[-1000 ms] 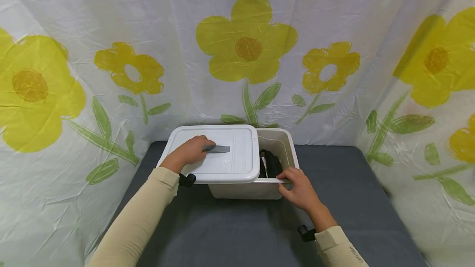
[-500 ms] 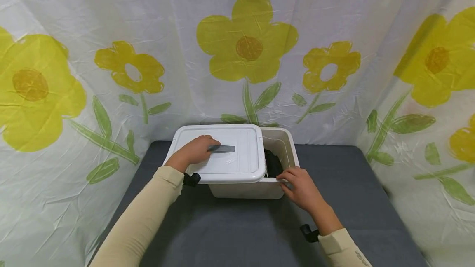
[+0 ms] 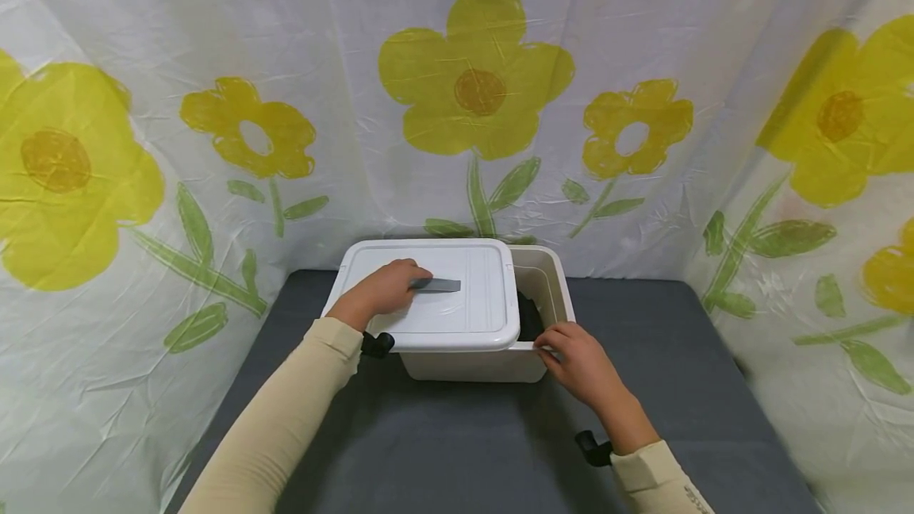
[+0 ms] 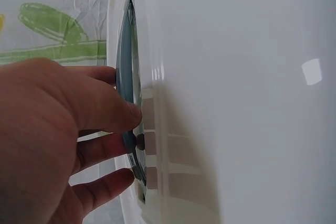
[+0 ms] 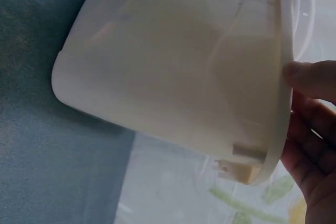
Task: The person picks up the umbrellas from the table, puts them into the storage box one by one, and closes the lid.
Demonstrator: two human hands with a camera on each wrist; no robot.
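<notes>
A white lid (image 3: 428, 316) covers most of a cream storage box (image 3: 471, 367), leaving its right end uncovered. My left hand (image 3: 385, 289) pinches the grey handle (image 3: 441, 285) on top of the lid; the left wrist view shows thumb and fingers around the handle strip (image 4: 126, 72). At the box's front right corner, my right hand (image 3: 577, 359) grips the rim, thumb on the outside in the right wrist view, where the box wall (image 5: 184, 61) fills the middle. A dark item (image 3: 528, 319) shows inside the box, partly hidden under the lid.
The box stands at the back of a dark grey table (image 3: 457, 450). Behind and beside it hangs a white curtain (image 3: 357, 181) printed with yellow flowers. Black wrist mounts (image 3: 593, 448) sit on both wrists.
My left hand has slid the lid to the right over the box, so less of the opening and the dark item shows. My right hand stays at the rim.
</notes>
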